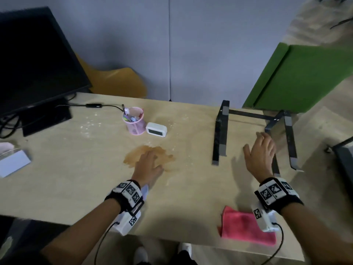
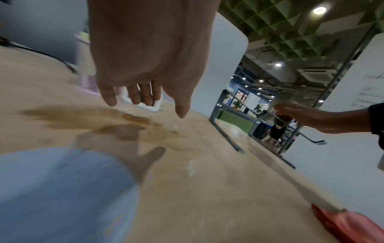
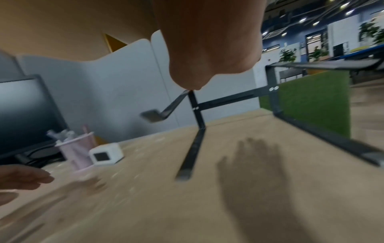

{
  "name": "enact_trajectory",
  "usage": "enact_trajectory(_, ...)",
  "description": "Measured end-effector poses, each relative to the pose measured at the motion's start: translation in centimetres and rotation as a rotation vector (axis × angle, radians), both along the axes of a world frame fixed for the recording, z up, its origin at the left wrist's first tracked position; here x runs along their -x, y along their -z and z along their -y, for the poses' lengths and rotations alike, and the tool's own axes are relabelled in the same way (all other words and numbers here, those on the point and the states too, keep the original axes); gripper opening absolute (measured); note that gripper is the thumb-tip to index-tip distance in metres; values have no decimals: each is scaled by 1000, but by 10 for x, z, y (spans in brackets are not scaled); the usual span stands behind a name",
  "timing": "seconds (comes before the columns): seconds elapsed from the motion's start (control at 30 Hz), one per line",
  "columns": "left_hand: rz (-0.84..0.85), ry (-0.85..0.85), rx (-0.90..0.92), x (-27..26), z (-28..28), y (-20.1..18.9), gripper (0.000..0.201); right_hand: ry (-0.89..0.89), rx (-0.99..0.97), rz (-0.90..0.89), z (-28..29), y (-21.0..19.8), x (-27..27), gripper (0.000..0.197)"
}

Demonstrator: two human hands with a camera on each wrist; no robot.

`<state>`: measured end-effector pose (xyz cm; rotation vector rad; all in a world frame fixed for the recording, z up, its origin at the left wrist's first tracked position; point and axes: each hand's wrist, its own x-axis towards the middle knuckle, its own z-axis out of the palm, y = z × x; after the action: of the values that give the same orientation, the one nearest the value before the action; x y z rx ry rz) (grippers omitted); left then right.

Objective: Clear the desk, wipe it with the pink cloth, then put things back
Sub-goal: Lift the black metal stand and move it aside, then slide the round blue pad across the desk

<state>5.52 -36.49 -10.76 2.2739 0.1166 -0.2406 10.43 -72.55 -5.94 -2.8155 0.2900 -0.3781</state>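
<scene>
Head: stand [image 1: 219, 131] (black) beside stain [image 1: 152, 155]

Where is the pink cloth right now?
In the head view, the pink cloth lies at the desk's near edge, right side, partly under the right wrist, untouched.

Grey partition wall [image 1: 210, 44], green divider panel [image 1: 305, 77], green grid ceiling [image 2: 290, 24], ceiling lights [image 2: 320, 10]

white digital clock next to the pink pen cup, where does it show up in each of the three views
Head: the small white rectangular digital clock sits upper centre, just right of the pink mesh pen cup.
Left wrist: only its white frame peeks out behind the left hand's fingertips, centre.
Right wrist: lower left, blurred, right of the pen cup.
Shared landmark: the black metal laptop stand, in all three views.
</scene>
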Motion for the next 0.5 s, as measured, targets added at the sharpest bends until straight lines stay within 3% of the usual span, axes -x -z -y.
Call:
enact_trajectory(0.13,-93,10,-127,51,-60,9,90,-70,-72,-87,-63,29,39,53)
enact_trajectory(0.27,-160,76,-135,85,-89,24,96,-54,-119,-284,-105,62,82,63)
enact_trajectory(0.4,-95,151,-188,99,-95,39,108,-95,-114,-550,-123,87,117,80)
enact_trajectory(0.5,-45,150,-203,103,-93,47,107,-107,-123,-626,-126,97,131,83)
